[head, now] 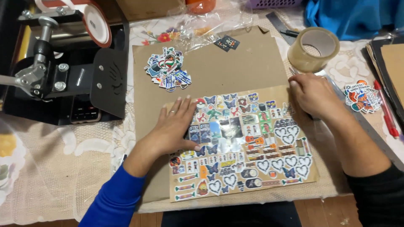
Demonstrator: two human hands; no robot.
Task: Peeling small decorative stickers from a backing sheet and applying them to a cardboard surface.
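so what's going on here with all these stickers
A person is pressing a sheet of stickers flat on brown cardboard. The left hand lies palm-down, fingers spread, on the sheet's left part. The right hand sits curled at the sheet's upper right corner, apparently gripping a thin tool, though I can't tell what. A loose pile of stickers lies further up the cardboard, and a roll of tape stands beyond the right hand.

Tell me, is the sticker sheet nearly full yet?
Nearly. The brown sheet is packed with stickers. The left hand presses flat on it; the right hand rests at its top corner. A loose sticker pile and a smaller pile by the red pen lie off the sheet.
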